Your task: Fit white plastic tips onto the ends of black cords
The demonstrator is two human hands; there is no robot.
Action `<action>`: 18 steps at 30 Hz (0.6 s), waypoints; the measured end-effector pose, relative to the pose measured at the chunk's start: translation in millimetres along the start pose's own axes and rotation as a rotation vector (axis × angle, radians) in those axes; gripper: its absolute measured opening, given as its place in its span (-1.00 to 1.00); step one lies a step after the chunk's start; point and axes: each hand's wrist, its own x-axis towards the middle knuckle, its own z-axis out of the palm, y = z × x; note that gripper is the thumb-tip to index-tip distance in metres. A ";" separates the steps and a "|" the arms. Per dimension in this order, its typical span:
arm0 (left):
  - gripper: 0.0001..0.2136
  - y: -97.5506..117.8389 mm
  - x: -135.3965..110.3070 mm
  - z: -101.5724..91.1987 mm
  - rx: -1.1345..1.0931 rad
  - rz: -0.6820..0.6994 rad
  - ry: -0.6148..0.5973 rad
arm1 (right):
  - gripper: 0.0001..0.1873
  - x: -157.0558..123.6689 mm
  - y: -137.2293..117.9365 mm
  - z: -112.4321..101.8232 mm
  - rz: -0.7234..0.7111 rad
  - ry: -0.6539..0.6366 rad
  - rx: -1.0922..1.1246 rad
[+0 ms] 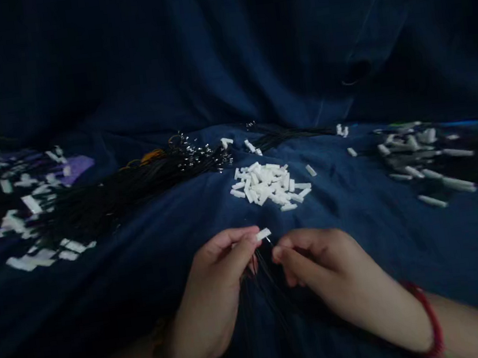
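Low in the middle of the head view, my left hand (227, 262) pinches a small white connector housing (264, 234) between thumb and fingers. Thin black wires (265, 268) hang below it. Close on the right, my right hand (313, 254) grips a black wire with a shiny metal tip (269, 241) between thumb and forefinger. That tip is at the housing's lower edge; how far it goes in, I cannot tell. Just beyond the hands lies a pile of loose white housings (268, 184) on dark blue cloth (176, 233).
Behind the pile, a bundle of black wires (143, 179) ends in metal terminals (201, 154). Wires with white connectors (31, 227) lie at the left by a purple piece (77, 168). Another connector bunch (418, 151) sits at the right. Dark blue cloth rises at the back.
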 end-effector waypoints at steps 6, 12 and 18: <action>-0.84 2.0 -4.1 2.5 -0.018 0.007 -0.003 | -0.70 -1.8 -2.2 -1.1 0.018 0.020 0.007; -0.85 -2.5 -1.2 0.1 0.039 0.036 -0.009 | -0.68 -0.4 1.4 -0.2 0.009 0.038 0.023; -0.83 -7.9 -0.9 -2.3 0.194 0.114 0.008 | -0.67 -1.3 0.7 2.4 0.015 0.050 0.008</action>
